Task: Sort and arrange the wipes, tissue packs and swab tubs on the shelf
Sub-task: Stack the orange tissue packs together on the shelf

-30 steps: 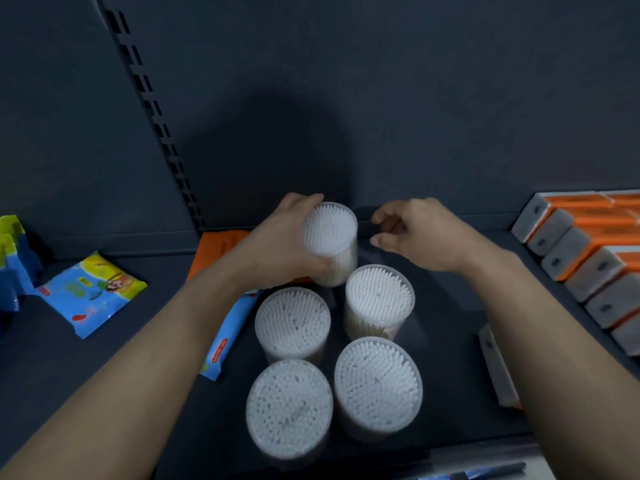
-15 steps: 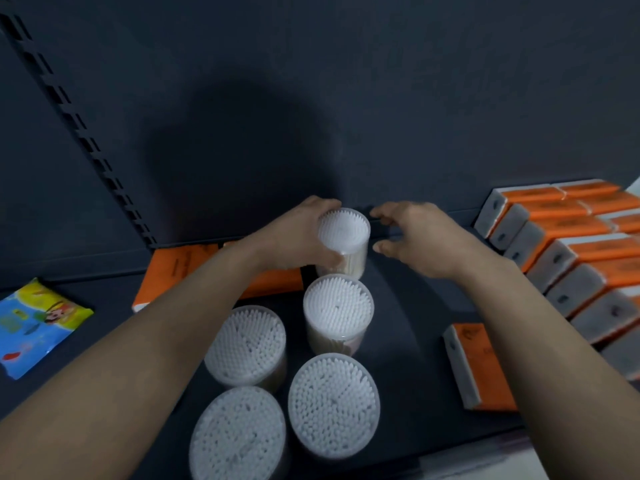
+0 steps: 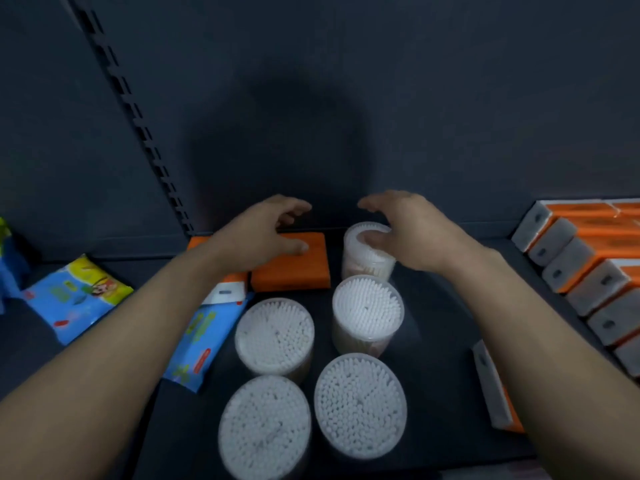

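Nearest, the front left tub (image 3: 265, 427) and front right tub (image 3: 360, 405) stand almost touching at the lip of the shelf (image 3: 443, 313). Both are round clear plastic, packed with white cotton tips. Behind them the middle left tub (image 3: 274, 336) and middle right tub (image 3: 367, 311) stand slightly apart. A glossy blue wipes pack (image 3: 199, 344) lies flat just left. A loose tissue pack (image 3: 491, 389) lies on the right, with bare dark shelf between it and the tubs. Further back, the left hand (image 3: 266, 230) hovers with fingers loosely apart over a flat orange tissue pack (image 3: 291, 268), holding nothing. The right hand (image 3: 412, 233) arches with fingers spread over the back tub (image 3: 369, 263), thumb on its top. A tight row of tissue packs (image 3: 588, 268) lines the right edge, below the matte back panel (image 3: 415, 116).
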`<state>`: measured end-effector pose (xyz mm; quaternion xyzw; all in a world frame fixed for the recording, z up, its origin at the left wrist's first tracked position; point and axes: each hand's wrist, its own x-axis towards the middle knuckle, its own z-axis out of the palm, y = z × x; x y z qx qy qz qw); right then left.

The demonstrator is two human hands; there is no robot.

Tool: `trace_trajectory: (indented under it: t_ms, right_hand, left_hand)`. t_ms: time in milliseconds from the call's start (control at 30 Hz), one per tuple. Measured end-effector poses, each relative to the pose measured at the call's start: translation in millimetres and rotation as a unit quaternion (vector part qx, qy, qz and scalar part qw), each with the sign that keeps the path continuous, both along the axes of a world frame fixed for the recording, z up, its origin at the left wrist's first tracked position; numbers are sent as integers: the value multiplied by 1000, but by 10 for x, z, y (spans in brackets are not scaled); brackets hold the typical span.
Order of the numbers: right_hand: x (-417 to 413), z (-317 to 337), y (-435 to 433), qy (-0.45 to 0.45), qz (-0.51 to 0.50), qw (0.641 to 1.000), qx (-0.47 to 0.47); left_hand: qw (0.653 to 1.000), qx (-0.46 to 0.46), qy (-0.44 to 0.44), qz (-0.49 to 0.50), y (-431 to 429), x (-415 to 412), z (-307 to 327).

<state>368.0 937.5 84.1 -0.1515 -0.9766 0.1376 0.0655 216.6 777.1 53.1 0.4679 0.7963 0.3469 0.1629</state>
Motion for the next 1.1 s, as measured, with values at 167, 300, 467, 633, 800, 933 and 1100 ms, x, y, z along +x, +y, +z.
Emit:
trace_trajectory:
  t_ms: [167, 300, 467, 633, 800, 933, 1100]
  right_hand:
    - [-494, -34, -285, -84, 94, 992, 20]
    - [-782, -171, -434, -162, 124, 978, 46]
    - [-942, -339, -471, -242, 112, 961, 75]
    - [-986, -403, -507, -252, 102, 957, 104]
    - [-1006, -405, -541, -280, 93, 949, 111]
    - [-992, -400, -576, -300, 87, 944, 107]
    - [-965, -373, -618, -293, 79, 949, 84]
  left_hand:
    - [990, -47, 92, 94, -660, -265, -75]
    - [979, -131, 97, 125, -992, -422, -184]
    - [975, -196, 41, 99, -1040, -539, -232]
    - [965, -243, -7, 100, -956, -574, -177]
    - [960, -259, -13, 105, -928, -568, -148]
    - [958, -261, -33, 112, -945, -526, -141]
    - [961, -235, -39, 137, -1009, -478, -143]
